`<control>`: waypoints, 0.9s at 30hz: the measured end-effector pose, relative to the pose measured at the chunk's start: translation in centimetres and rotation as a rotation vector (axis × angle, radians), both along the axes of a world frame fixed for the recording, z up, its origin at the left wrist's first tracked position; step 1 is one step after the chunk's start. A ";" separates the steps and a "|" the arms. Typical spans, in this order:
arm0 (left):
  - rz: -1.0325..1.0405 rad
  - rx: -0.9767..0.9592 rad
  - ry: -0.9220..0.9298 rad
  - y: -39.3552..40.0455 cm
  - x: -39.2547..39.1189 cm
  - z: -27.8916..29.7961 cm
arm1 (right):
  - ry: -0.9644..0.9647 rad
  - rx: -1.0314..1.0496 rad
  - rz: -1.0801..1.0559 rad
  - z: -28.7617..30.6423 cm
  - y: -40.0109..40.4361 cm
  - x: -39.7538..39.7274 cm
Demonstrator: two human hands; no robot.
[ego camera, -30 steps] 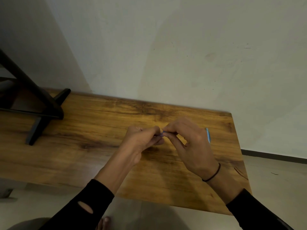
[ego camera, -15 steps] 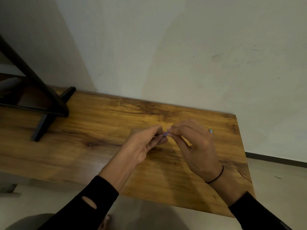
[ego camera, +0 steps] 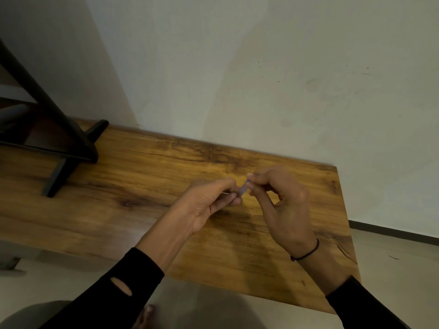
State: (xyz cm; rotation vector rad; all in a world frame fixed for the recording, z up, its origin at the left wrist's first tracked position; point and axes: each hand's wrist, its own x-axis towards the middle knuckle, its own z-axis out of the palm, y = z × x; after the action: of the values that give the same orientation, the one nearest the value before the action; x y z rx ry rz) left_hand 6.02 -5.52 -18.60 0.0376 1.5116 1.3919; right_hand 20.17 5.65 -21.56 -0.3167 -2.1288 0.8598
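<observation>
Over the right half of a wooden table (ego camera: 142, 186), both my hands hold one small blue, pen-like piece (ego camera: 242, 189). My left hand (ego camera: 209, 205) pinches its lower end between thumb and fingers, and a thin pale tip sticks out to the left of those fingers. My right hand (ego camera: 282, 205) pinches its upper end with thumb and forefinger, the other fingers curled. Most of the piece is hidden by my fingertips. A black band circles my right wrist.
A black stand (ego camera: 66, 148) with splayed feet sits on the table's far left. A pale wall (ego camera: 261, 79) runs right behind the table. Light floor (ego camera: 399, 269) lies past the table's right edge and in front of it.
The blue pen seen earlier on the table behind my right hand is hidden now. My hands stay together on the small piece, which is tilted more upright between them.
</observation>
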 end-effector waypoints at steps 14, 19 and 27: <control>-0.241 0.042 0.492 -0.3 0.0 -1.0 | -0.006 -0.570 -0.073 1.1 1.3 -0.2; -0.209 0.049 0.525 -0.2 0.1 -1.2 | -0.032 -0.588 -0.064 1.0 1.6 0.0; -0.089 0.077 0.397 0.2 0.4 -1.5 | -0.357 -0.410 0.011 0.9 1.0 0.1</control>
State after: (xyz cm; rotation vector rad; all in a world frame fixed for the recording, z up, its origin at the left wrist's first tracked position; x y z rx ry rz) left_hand 6.40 -5.36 -20.10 0.4460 1.7532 1.4260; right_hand 20.29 6.61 -20.68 -0.7146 -2.2608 1.3285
